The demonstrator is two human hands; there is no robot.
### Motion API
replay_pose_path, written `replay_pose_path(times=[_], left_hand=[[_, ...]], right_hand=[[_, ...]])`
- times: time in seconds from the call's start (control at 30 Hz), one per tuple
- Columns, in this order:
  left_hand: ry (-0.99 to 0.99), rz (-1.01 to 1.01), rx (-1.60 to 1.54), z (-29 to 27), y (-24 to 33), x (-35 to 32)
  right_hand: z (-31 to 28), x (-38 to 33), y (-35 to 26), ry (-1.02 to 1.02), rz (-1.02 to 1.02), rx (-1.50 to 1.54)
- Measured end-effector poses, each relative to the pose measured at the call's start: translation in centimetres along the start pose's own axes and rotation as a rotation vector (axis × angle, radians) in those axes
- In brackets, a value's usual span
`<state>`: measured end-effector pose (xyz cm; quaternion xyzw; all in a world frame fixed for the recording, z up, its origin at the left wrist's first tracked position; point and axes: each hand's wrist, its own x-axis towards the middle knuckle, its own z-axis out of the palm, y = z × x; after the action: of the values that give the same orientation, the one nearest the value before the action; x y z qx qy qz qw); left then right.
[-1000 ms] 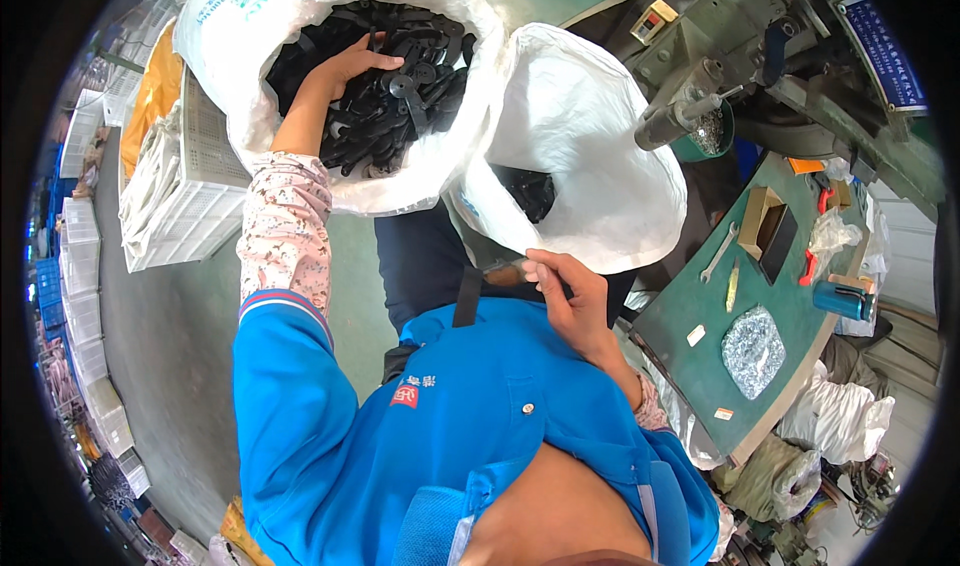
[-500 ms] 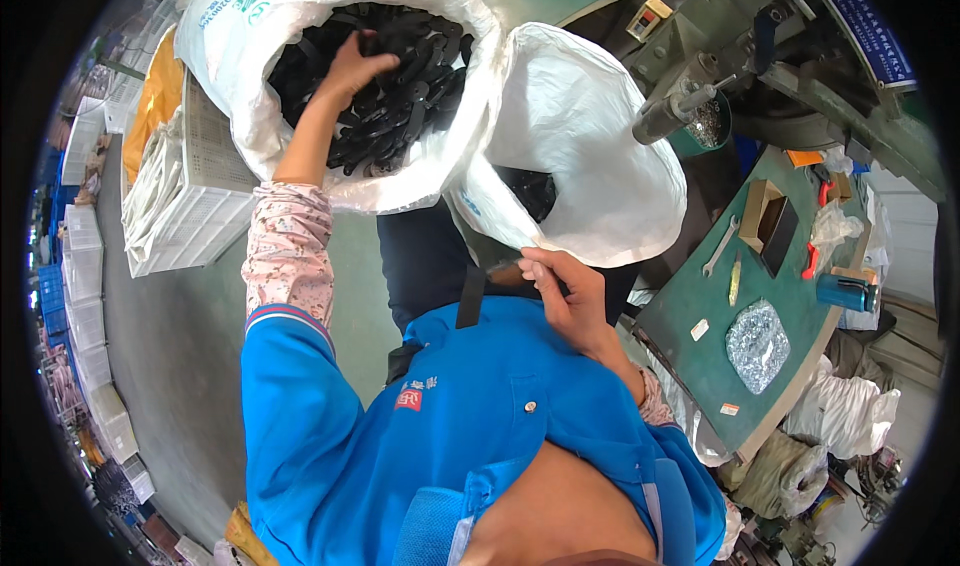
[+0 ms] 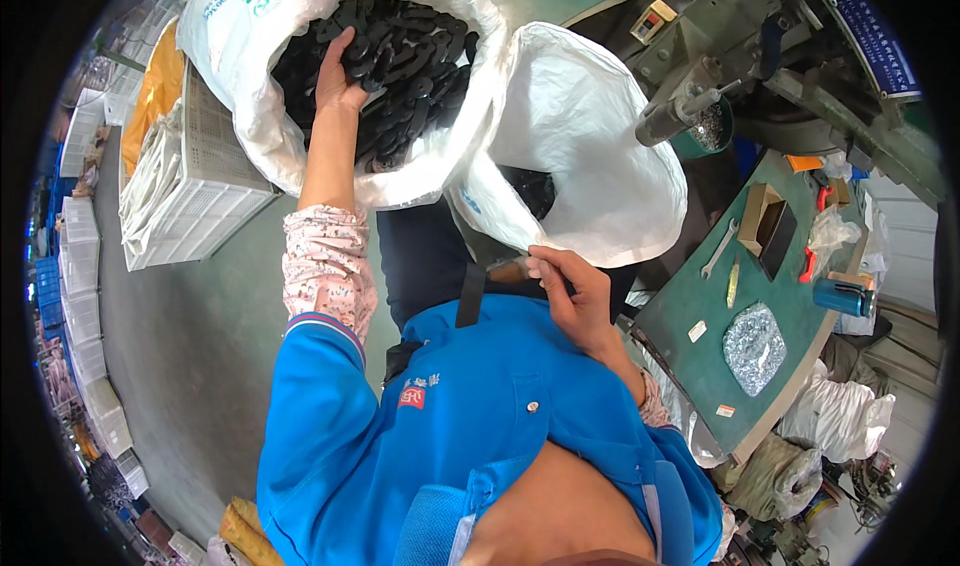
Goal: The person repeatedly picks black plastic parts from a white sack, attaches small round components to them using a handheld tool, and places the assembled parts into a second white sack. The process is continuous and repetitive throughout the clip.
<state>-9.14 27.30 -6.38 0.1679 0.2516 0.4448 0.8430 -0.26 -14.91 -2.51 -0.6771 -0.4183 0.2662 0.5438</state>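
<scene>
From my station, the left hand (image 3: 338, 81), grip hidden, reaches black parts (image 3: 415, 76) that the white sack's (image 3: 468, 131) wide mouth probably keeps accessible; right hand (image 3: 572, 294) narrowed, contents unclear.

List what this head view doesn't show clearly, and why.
Head view:
Left hand: anything gripped, hidden by the hand itself.
Elongated black parts: lower ones buried under upper ones.
Smaller white sack: bottom partly behind its near rim.
Grey machine: top cut off at upper edge.

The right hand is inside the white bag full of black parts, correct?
No, wrong hand: the head view shows the left hand inside the white bag full of black parts; the right hand is near the other white bag.
</scene>
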Motion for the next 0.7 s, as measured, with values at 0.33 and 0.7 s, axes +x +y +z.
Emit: replay_pose_path(times=[0.33,0.7], left_hand=[[-0.064,-0.009,0.050,-0.8,-1.7,-2.3],[-0.114,0.268,0.181,1.8,-4.8,-6.9]], right_hand=[[0.6,2.8,-0.2,-0.048,-0.169,-0.071],[6.1,18.0,-2.3,0.016,-0.830,-0.490]])
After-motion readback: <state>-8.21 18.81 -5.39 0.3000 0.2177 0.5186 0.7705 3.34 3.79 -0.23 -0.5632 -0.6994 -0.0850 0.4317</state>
